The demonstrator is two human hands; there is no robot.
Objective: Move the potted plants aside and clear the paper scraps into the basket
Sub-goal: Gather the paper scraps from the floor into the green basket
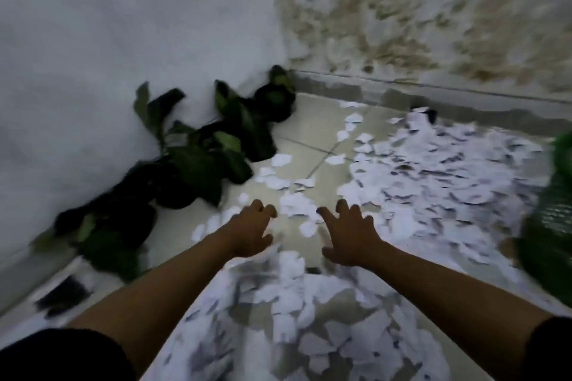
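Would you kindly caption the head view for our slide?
Both hands reach over scattered paper scraps; potted plants line the wall.

Both arms reach out over a tiled floor thick with white paper scraps, the left hand and the right hand hovering side by side with fingers spread and loosely bent, holding nothing. A row of potted plants in dark pots stands along the white wall on the left, running back to the corner, where a stained wall meets it. A blurred green basket shows at the right edge, beside the thickest paper.
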